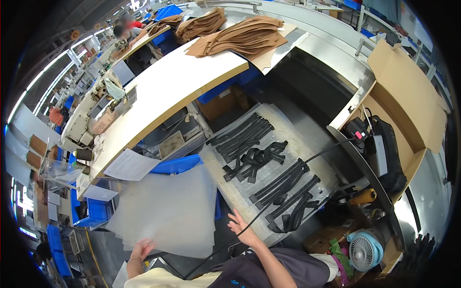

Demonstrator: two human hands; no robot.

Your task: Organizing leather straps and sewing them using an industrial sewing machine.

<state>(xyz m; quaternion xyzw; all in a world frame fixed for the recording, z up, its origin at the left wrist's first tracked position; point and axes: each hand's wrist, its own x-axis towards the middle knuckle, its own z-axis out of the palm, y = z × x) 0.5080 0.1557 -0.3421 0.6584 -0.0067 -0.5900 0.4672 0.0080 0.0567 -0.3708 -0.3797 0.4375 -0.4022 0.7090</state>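
My left hand (142, 249) is at the near edge of a stack of cloudy, see-through sheets (168, 211). Its fingers are loosely bent over the edge, and I see nothing gripped in them. To the right, my right hand (244, 230) hovers by the near left edge of a pale board (216, 170), fingers apart and nothing held. A thin black cable (288, 165) runs across the board and passes close by this hand. Black fabric strips (245, 137) lie on the board in bunches, some straight and side by side, with a tangled pile of strips (257, 161) between them.
A long white table (177, 81) curves past the far side, bearing stacks of brown fabric pieces (237, 38). Blue bins (96, 209) stand at left. At right are an open cardboard box (403, 96) and a small fan (365, 252). People work at the far left.
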